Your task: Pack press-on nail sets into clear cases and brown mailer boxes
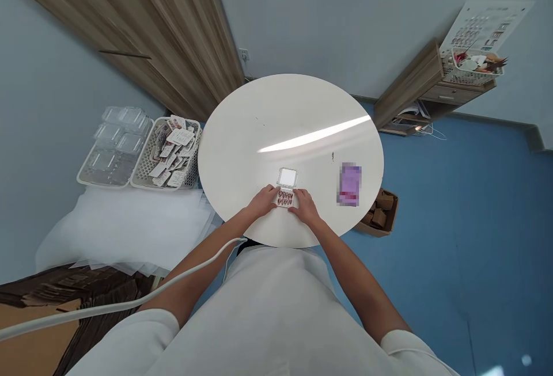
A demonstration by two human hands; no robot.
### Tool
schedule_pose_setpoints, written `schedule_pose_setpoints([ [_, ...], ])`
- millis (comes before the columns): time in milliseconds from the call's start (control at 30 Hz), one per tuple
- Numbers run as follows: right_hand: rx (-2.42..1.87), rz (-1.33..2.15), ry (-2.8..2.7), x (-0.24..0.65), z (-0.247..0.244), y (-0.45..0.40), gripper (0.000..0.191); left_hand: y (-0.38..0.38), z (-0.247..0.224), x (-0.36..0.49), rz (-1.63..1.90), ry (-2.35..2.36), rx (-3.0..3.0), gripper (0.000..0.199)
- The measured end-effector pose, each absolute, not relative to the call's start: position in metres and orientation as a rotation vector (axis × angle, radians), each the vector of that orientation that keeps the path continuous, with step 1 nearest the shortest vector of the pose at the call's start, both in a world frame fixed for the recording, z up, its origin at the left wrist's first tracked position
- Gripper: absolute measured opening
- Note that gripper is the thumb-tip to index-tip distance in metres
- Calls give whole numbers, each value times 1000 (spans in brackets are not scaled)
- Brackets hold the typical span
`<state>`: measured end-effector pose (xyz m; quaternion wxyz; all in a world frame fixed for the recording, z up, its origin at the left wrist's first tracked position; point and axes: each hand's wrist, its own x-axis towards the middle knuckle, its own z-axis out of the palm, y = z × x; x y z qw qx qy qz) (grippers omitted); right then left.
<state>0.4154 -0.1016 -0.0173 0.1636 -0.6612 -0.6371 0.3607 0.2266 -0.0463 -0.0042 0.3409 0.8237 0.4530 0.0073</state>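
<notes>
A small clear hinged box lies near the front of the white round table. Its see-through lid stands open on the far side. Inside are rows of dark red, pointed pieces that look like press-on nails. My left hand grips the box's left side, thumb towards me and fingers at the hinge end. On the opposite side my right hand holds it in the same way. To the right, a blurred purple item rests on the table.
Left of the table are a white basket of cards and another basket with clear plastic boxes. A cardboard box sits on the floor at right. A white cable crosses over my left arm. Cabinets stand behind.
</notes>
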Motion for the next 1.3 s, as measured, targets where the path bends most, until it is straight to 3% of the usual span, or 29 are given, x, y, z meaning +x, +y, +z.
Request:
schedule_pose_setpoints([
  [800,-1942,949,-1945,415,-20,-94,65,-58,-24,226,189,1244,1920,68],
  [1000,-1874,1200,-1616,420,-16,-104,72,-70,-23,225,301,1382,1680,69],
  [1300,-1774,1555,-1040,413,-20,-99,62,-72,-22,232,425,1534,1294,46],
])
